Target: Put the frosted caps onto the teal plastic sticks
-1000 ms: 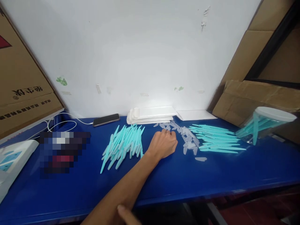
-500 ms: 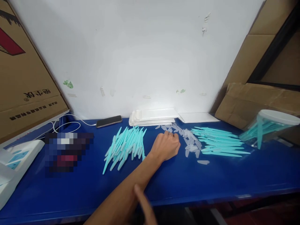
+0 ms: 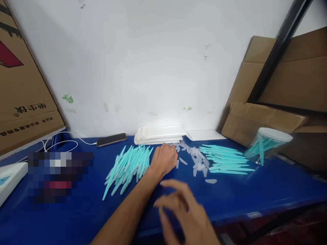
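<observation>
My left hand [image 3: 165,158] reaches to the near side of the white stack, its fingers curled at the left end of a scatter of translucent blade caps [image 3: 200,161]. Whatever is in those fingers is hidden. Closer to me, my right hand [image 3: 187,211] hovers over the table's front part, slightly blurred, fingers bent and apart with nothing visible between them. Left of my left hand lies a heap of turquoise eyebrow razors [image 3: 130,166] with pale caps on their ends. Another pile of turquoise razors [image 3: 224,158], apparently without caps, lies right of the loose caps.
White flat boxes [image 3: 160,134] are stacked against the wall. A clear tub [image 3: 265,146] with a white lid holds more razors. A phone [image 3: 111,140] on a cable, a power strip [image 3: 12,177] and a blurred-out object are at left. Cardboard boxes [image 3: 28,78] flank both sides.
The view has shifted right. My right hand has come up from the bottom edge, fingers now showing. My left hand has moved left a little, uncovering a few caps.
</observation>
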{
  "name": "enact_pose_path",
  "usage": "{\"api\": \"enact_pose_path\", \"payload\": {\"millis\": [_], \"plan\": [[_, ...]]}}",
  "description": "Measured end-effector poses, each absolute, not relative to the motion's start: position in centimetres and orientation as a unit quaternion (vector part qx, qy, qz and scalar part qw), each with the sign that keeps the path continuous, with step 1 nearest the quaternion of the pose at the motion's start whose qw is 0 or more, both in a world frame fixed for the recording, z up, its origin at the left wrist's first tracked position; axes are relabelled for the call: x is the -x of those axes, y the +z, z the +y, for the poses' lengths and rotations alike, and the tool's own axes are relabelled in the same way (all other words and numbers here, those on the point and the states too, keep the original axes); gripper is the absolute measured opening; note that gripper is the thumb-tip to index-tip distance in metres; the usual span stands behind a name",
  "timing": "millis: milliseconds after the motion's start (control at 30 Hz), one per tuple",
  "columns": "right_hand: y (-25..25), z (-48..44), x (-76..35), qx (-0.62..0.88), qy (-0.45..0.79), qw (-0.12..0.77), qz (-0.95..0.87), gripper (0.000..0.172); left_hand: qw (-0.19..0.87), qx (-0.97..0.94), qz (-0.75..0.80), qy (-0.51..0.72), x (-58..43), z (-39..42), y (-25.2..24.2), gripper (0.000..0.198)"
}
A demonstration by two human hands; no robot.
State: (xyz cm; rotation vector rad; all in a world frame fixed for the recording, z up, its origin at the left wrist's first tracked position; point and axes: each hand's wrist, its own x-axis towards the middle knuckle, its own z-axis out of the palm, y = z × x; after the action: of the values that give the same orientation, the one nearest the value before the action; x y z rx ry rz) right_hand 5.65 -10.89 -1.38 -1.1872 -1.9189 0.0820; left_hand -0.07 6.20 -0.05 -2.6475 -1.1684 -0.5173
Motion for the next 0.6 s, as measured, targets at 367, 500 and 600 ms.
{"api": "enact_pose_path", "payload": {"millis": [367, 500, 600], "plan": [[1.5, 6.1, -20.1, 0.6, -0.185, 0.321, -0.709, 0.025, 0.09, 0.912, -0.387, -0.104, -0.9, 5.5, -1.6, 0.035], [0.8, 5.8, -20.7, 0.615, -0.177, 0.283, -0.715, 0.025, 0.088, 0.917, -0.379, -0.084, -1.1, 5.5, -1.8, 0.03], [0.4, 6.1, -20.6, 0.614, -0.156, 0.248, -0.733, 0.024, 0.089, 0.919, -0.378, -0.074, -1.0, 5.5, -1.6, 0.03]]}}
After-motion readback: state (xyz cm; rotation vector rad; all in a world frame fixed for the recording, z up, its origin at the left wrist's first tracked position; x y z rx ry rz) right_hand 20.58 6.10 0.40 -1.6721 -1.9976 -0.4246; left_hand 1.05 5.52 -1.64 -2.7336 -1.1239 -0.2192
